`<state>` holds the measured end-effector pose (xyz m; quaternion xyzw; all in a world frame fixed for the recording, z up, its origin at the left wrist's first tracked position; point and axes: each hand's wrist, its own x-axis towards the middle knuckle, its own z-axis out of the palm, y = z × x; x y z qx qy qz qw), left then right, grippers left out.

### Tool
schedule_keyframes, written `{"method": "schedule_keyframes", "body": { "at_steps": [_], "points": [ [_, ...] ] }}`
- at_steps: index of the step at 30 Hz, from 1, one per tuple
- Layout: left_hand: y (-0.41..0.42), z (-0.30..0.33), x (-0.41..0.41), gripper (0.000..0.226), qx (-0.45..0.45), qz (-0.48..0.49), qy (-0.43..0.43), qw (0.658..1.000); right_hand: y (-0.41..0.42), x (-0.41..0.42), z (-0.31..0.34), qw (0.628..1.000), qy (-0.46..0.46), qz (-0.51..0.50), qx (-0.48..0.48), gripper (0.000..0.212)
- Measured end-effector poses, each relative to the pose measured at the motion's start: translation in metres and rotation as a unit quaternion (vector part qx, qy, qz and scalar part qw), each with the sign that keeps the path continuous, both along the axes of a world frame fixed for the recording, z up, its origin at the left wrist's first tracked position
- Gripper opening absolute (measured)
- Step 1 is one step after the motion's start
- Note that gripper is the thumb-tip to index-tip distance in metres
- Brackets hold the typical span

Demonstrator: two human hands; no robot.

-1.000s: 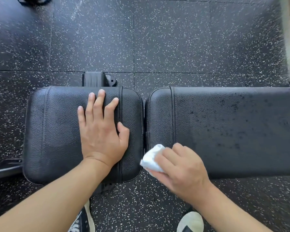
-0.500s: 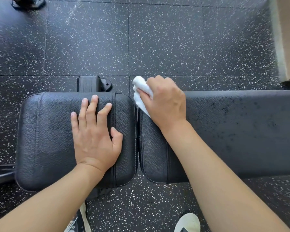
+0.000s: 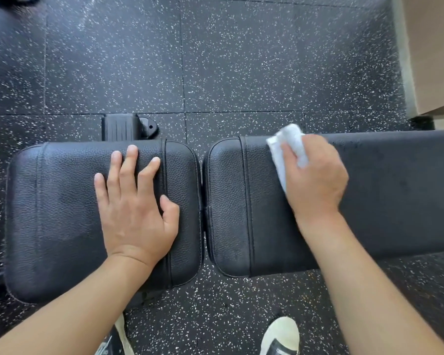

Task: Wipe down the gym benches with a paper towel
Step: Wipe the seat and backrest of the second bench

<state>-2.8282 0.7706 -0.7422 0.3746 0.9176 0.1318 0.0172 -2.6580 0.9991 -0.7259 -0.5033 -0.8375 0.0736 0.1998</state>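
Head view: I see that in the last second my right hand (image 3: 315,180) has carried the paper towel (image 3: 289,147) from the near edge of the long pad (image 3: 395,196), by the gap between the cushions, up to the far edge and then a little toward 3 o'clock. I read that as one stroke across the pad's left end finished and the next lane begun, so the wipe is working rightward; the dark speckling on the pad toward 3 o'clock suggests most of its length is not yet wiped. The right hand lies knuckles-up on the pad at about 2 o'clock in the view, fingers curled over the bunched towel and pressing it onto the vinyl, with white folds poking out at the hand's 11 o'clock side, right at the pad's far rim. The wrist is fairly straight, and the forearm runs back toward 5 o'clock. My left hand (image 3: 136,208) has not shifted: it rests flat on the short seat pad (image 3: 57,213) near 9 o'clock, fingers straight and slightly spread, pointing to 12, thumb out toward the seam, holding nothing and, I judge, bracing me. The bench stands on speckled rubber floor (image 3: 241,60), and the toe of a shoe (image 3: 282,334) shows at 6 o'clock.
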Motion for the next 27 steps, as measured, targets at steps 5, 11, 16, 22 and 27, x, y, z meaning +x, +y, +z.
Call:
{"method": "schedule_keyframes", "body": {
  "at_steps": [5,11,16,22,27],
  "points": [
    [0.001,0.001,0.001,0.065,0.006,0.003,-0.002,1.0,-0.028,-0.086,-0.001,0.996,-0.009,0.092,0.01,0.028],
    [0.001,-0.001,0.001,0.066,0.005,0.0,-0.001,1.0,-0.057,-0.069,0.0,0.982,0.043,0.182,0.01,0.026],
    [0.001,-0.001,0.0,0.065,0.008,-0.001,-0.003,1.0,-0.092,0.05,-0.004,0.922,-0.014,0.386,-0.018,0.02],
    [0.0,-0.003,0.0,0.064,0.008,-0.003,0.0,1.0,-0.038,0.086,-0.005,0.958,-0.039,0.284,0.025,0.011],
    [-0.001,-0.004,0.0,0.065,0.009,-0.002,0.007,1.0,-0.042,-0.006,-0.005,0.995,0.0,0.095,0.021,0.022]
  ]
}}
